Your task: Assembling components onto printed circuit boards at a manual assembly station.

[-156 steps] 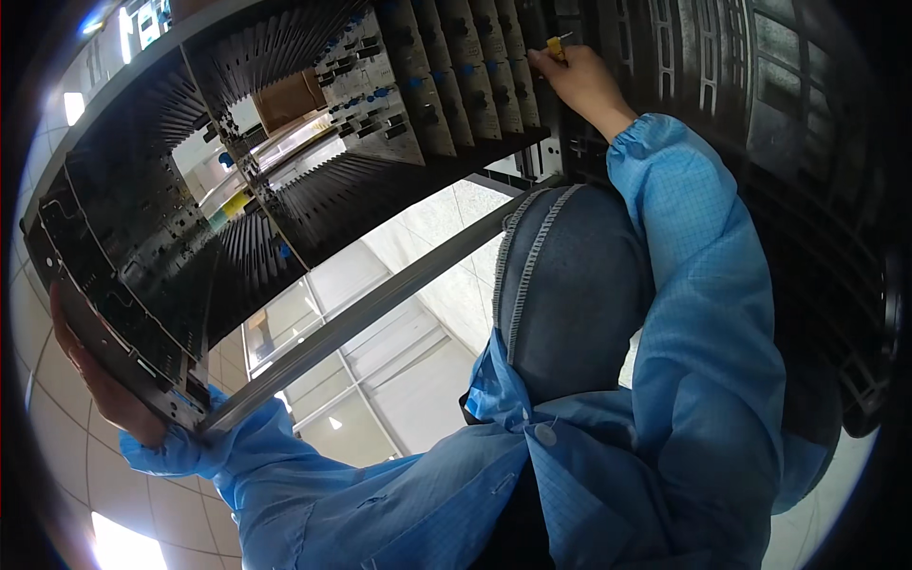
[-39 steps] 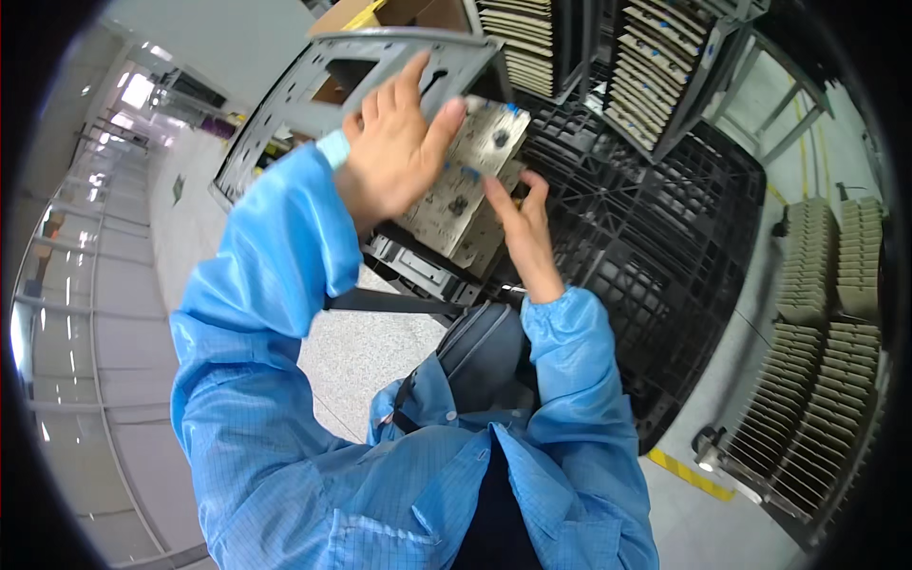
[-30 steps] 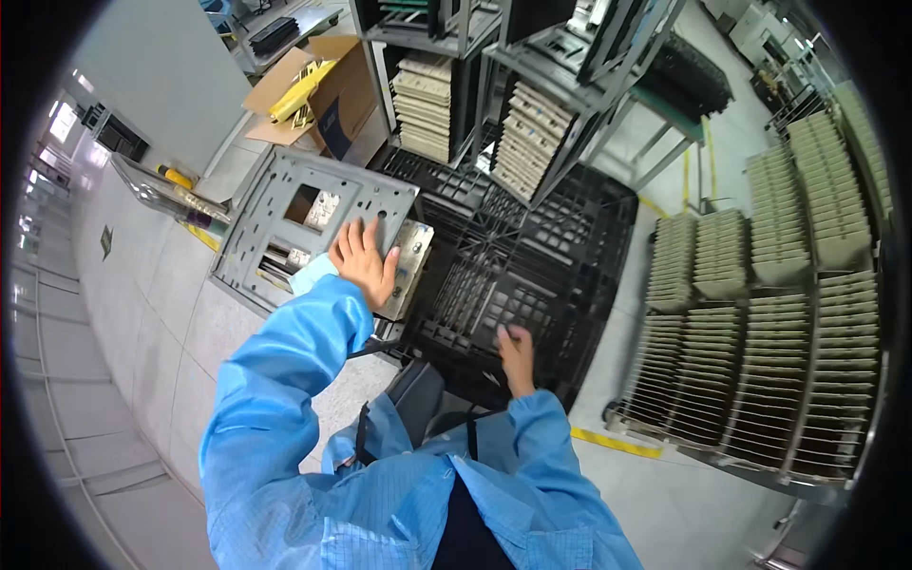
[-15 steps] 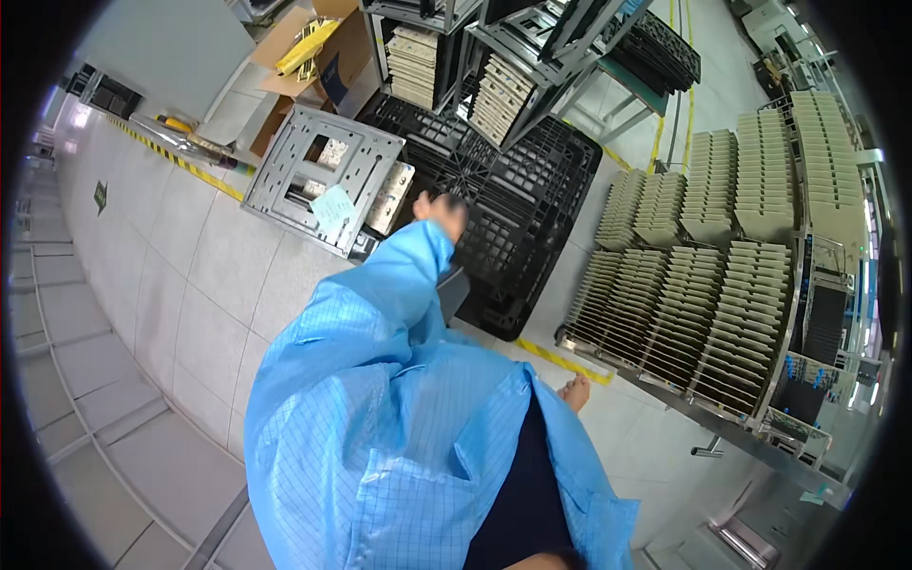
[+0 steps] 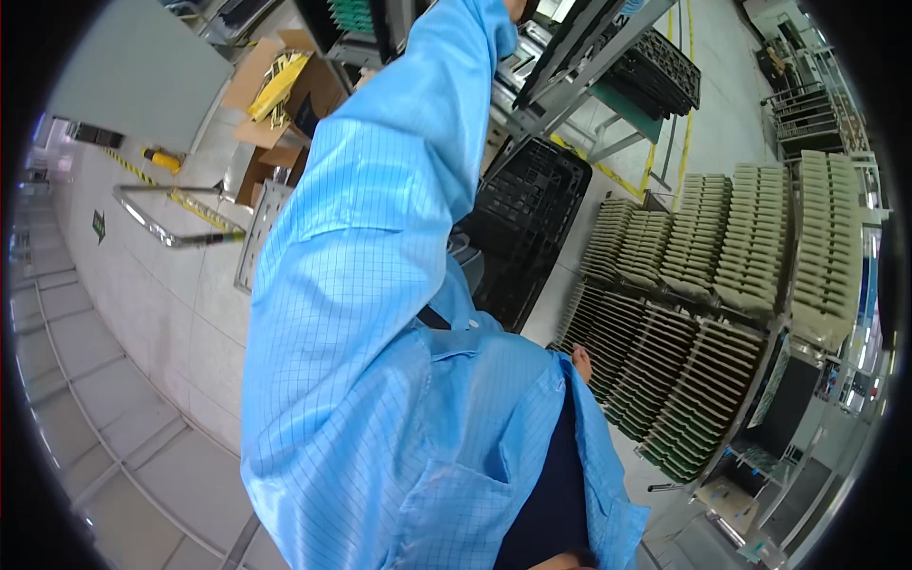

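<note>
My left arm, in a blue checked sleeve (image 5: 380, 218), stretches far forward. My left hand (image 5: 517, 9) is cut off by the top edge of the view beside a grey metal rack frame (image 5: 613, 43), so its fingers and anything in them are hidden. Only a small part of my right hand (image 5: 581, 363) shows past the coat's edge. It is close to a large rack of closely spaced, pale, slotted boards (image 5: 693, 380); whether it touches the rack, I cannot tell. A grey metal plate (image 5: 249, 252) is mostly covered by my left sleeve.
A black plastic pallet (image 5: 541, 214) lies on the floor ahead. An open cardboard box (image 5: 318, 95) with a yellow packet (image 5: 278, 87) stands at the far left, near a bent metal tube (image 5: 157, 230). Black trays (image 5: 665, 71) are stacked beyond the rack frame.
My left hand has moved from beside the grey metal plate up and forward to the top edge. Its sleeve now covers most of the plate. My right hand stays near the board rack.
</note>
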`<state>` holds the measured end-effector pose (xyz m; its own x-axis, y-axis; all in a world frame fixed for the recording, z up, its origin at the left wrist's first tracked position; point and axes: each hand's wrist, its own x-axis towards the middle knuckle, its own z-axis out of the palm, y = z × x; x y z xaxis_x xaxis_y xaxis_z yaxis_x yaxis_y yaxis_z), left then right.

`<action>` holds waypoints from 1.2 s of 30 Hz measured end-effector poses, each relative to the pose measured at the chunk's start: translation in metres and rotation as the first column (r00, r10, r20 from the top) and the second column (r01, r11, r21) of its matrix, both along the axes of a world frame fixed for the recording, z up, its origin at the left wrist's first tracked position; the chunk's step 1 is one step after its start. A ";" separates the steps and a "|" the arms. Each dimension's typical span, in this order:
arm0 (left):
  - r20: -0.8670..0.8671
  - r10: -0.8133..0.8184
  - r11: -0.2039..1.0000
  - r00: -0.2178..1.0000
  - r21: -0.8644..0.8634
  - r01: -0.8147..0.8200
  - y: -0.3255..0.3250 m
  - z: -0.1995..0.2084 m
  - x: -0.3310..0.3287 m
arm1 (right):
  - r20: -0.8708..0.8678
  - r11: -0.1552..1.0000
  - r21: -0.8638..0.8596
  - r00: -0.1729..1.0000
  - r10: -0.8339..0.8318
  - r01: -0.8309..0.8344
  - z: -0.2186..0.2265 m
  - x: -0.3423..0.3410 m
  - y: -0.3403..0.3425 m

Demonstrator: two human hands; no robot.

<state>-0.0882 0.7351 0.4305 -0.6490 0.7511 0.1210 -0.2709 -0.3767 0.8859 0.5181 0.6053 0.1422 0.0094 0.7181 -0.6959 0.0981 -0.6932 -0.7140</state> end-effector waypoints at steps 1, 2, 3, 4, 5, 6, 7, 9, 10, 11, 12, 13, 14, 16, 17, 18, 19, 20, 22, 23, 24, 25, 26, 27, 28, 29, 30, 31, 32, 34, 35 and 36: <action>0.107 0.055 0.998 0.993 0.029 -0.059 0.022 0.013 -0.015 | 0.047 1.000 -0.004 0.999 0.013 -0.012 0.021 -0.014 0.009; 0.212 0.111 0.991 0.971 0.048 -0.123 0.041 0.022 -0.029 | 0.093 1.000 -0.012 0.995 0.029 -0.028 0.037 -0.026 0.017; 0.418 0.154 0.961 0.895 0.149 -0.235 0.067 0.021 -0.051 | 0.082 1.000 -0.012 0.996 0.020 -0.019 0.048 -0.035 0.026; 0.445 -0.063 0.920 0.893 0.373 -0.120 0.076 0.014 -0.073 | 0.087 0.999 0.010 0.995 0.042 -0.043 0.053 -0.037 0.032; 0.377 -0.206 0.839 0.903 0.543 -0.035 0.080 0.010 -0.082 | 0.093 0.997 0.033 0.994 0.061 -0.064 0.057 -0.039 0.040; 0.483 -0.174 0.864 0.858 0.493 -0.103 0.089 0.006 -0.084 | 0.025 1.000 0.016 1.000 0.019 -0.019 0.062 -0.039 0.045; 0.416 -0.239 0.845 0.878 0.535 -0.023 0.084 0.026 -0.070 | 0.001 0.999 0.000 0.999 -0.039 0.039 0.076 -0.049 0.051; 0.291 -0.434 0.761 0.853 0.625 0.174 0.093 0.033 -0.079 | -0.035 0.998 0.020 0.998 -0.054 0.054 0.095 -0.067 0.066; 0.299 -0.432 0.765 0.851 0.621 0.171 0.103 0.029 -0.087 | -0.043 0.998 0.024 0.997 -0.061 0.062 0.101 -0.071 0.074; 0.319 -0.393 0.775 0.862 0.620 0.124 0.115 0.025 -0.092 | -0.052 0.997 0.028 0.997 -0.065 0.067 0.108 -0.074 0.086; 0.340 -0.350 0.783 0.873 0.618 0.073 0.123 0.020 -0.094 | -0.078 0.997 0.031 0.995 -0.065 0.068 0.123 -0.084 0.097; 0.368 -0.336 0.795 0.867 0.604 0.052 0.128 0.018 -0.087 | -0.105 0.995 0.071 0.992 -0.067 0.075 0.135 -0.091 0.107; 0.381 -0.340 0.813 0.860 0.579 0.065 0.124 0.023 -0.074 | -0.137 0.990 0.113 0.988 -0.067 0.083 0.150 -0.104 0.118; 0.422 -0.390 0.812 0.818 0.577 0.090 0.122 -0.002 -0.068 | -0.169 0.983 0.168 0.985 -0.043 0.071 0.181 -0.127 0.146; 0.029 -0.092 0.982 0.995 0.170 0.085 0.109 0.012 -0.037 | -0.165 0.975 0.203 0.985 -0.051 0.084 0.196 -0.134 0.159; -0.471 0.049 0.966 0.881 -0.202 -0.162 0.081 0.030 0.003 | -0.236 0.965 0.257 0.972 0.018 0.044 0.213 -0.140 0.173; -0.161 0.080 0.976 0.984 -0.186 -0.109 0.070 0.032 0.021 | -0.228 0.948 0.317 0.970 0.082 -0.006 0.235 -0.156 0.188; 0.169 0.086 0.988 0.982 -0.143 -0.062 0.066 0.033 0.042 | -0.215 0.925 0.376 0.967 0.139 -0.049 0.257 -0.174 0.202; 0.564 0.114 0.972 0.818 0.109 -0.210 0.049 0.055 0.092 | -0.215 0.868 0.477 0.940 0.266 -0.136 0.290 -0.201 0.222; 0.581 0.099 0.946 0.808 0.197 -0.257 0.051 0.056 0.111 | -0.253 0.860 0.496 0.928 0.273 -0.118 0.301 -0.206 0.230; 0.558 0.108 0.919 0.823 0.259 -0.296 0.043 0.060 0.119 | -0.300 0.853 0.508 0.903 0.309 -0.124 0.312 -0.214 0.240; 0.536 0.120 0.887 0.836 0.320 -0.332 0.034 0.061 0.124 | -0.319 0.837 0.521 0.872 0.370 -0.164 0.322 -0.219 0.249; 0.536 0.129 0.884 0.834 0.319 -0.342 0.024 0.058 0.127 | -0.342 0.821 0.534 0.836 0.429 -0.203 0.329 -0.224 0.257; 0.529 0.069 0.875 0.846 0.375 -0.306 0.012 0.066 0.131 | -0.346 0.824 0.517 0.825 0.447 -0.230 0.337 -0.227 0.264; 0.517 0.010 0.860 0.856 0.432 -0.271 0.000 0.076 0.137 | -0.381 0.827 0.508 0.799 0.466 -0.240 0.334 -0.225 0.273; 0.544 0.034 0.830 0.839 0.453 -0.327 -0.007 0.081 0.145 | -0.415 0.828 0.500 0.768 0.487 -0.254 0.332 -0.224 0.284; 0.504 0.047 0.843 0.863 0.443 -0.305 -0.019 0.086 0.155 | -0.455 0.880 0.441 0.800 0.390 -0.178 0.326 -0.228 0.289; 0.503 0.046 0.844 0.863 0.443 -0.303 -0.030 0.089 0.165 | -0.463 0.850 0.471 0.754 0.466 -0.236 0.327 -0.232 0.288; 0.488 -0.003 0.831 0.873 0.487 -0.269 -0.038 0.089 0.174 | -0.463 0.815 0.502 0.707 0.536 -0.289 0.334 -0.232 0.281; 0.507 0.034 0.862 0.861 0.422 -0.282 -0.058 0.094 0.199 | -0.469 0.834 0.499 0.736 0.489 -0.236 0.364 -0.234 0.248; 0.514 0.053 0.872 0.856 0.394 -0.290 -0.067 0.098 0.210 | -0.541 0.855 0.456 0.686 0.487 -0.248 0.367 -0.231 0.244; 0.524 0.163 0.888 0.836 0.290 -0.355 -0.074 0.104 0.226 | -0.609 0.874 0.409 0.634 0.476 -0.262 0.372 -0.229 0.237</action>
<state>0.1377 0.6615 0.5342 -0.8601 0.5095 -0.0250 -0.4629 -0.7590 0.4579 0.2890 0.8420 0.5141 -0.6886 0.7014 -0.1843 -0.2752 -0.4878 -0.8284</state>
